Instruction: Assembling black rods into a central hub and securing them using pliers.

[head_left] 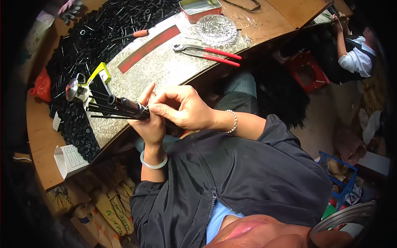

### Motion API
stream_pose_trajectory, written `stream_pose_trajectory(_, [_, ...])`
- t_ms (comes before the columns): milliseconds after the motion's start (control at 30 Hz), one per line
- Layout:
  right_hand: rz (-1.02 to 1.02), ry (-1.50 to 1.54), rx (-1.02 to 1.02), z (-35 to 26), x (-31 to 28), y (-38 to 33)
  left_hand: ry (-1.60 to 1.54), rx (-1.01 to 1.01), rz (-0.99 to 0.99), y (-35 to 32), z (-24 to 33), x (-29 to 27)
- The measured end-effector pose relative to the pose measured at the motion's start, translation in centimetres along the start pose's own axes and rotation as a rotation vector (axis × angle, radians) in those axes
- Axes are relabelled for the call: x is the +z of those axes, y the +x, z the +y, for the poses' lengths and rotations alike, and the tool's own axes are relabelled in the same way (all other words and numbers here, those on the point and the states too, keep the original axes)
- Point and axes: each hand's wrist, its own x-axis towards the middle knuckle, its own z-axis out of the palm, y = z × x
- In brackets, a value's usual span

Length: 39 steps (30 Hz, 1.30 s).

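Note:
In front of my body, close to the table's near edge, my left hand (149,128) is closed around a black tube with several thin black rods (128,106). It looks like part of an umbrella frame, its rods pointing left. One left finger is raised. My right hand (184,106) meets the left one, thumb and forefinger pinched at the tube's end. A thin pale wire (144,109) shows at that pinch; its far end is hidden by my fingers. A white bangle circles my left wrist, a beaded bracelet my right.
Red-handled pliers (211,54), a clear glass dish (216,29), a red strip (149,48) and a screwdriver (140,33) lie on the table. Behind is a heap of small black parts (91,39). A metal-topped object (75,90) stands left. Another person (355,58) works at far right.

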Motion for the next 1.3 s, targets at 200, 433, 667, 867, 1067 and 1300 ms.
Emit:
stream_pose_trajectory(200, [0.109, -0.384, -0.304, 0.8, 0.2, -0.3, 0.096, -0.122, 0.068, 0.5, 1.0, 0.2])
stream_pose_trajectory(433, [0.041, 0.138, 0.255, -1.0, -0.7, 1.0, 0.162, -0.051, -0.05, 0.7, 0.7, -0.4])
stream_pose_trajectory(667, [0.324, -1.105, -0.297, 1.9, -8.0, 0.6, -0.099, -0.169, 0.019, 1.2, 1.8, -1.9])
stream_pose_trajectory(867, [0.219, -1.689, -0.339, 3.2, -14.2, 1.2, -0.104, -0.152, 0.031, 1.5, 1.3, -2.3])
stream_pose_trajectory(1067, [0.126, -1.032, 0.014, 2.6, -15.4, 0.2, -0.074, -0.131, 0.045, 1.8, 0.9, -2.2])
stream_pose_trajectory(1300, [-0.236, -1.378, -0.363, -6.5, -5.3, -0.9, -0.047, -0.114, 0.095, 1.8, 0.3, -2.5])
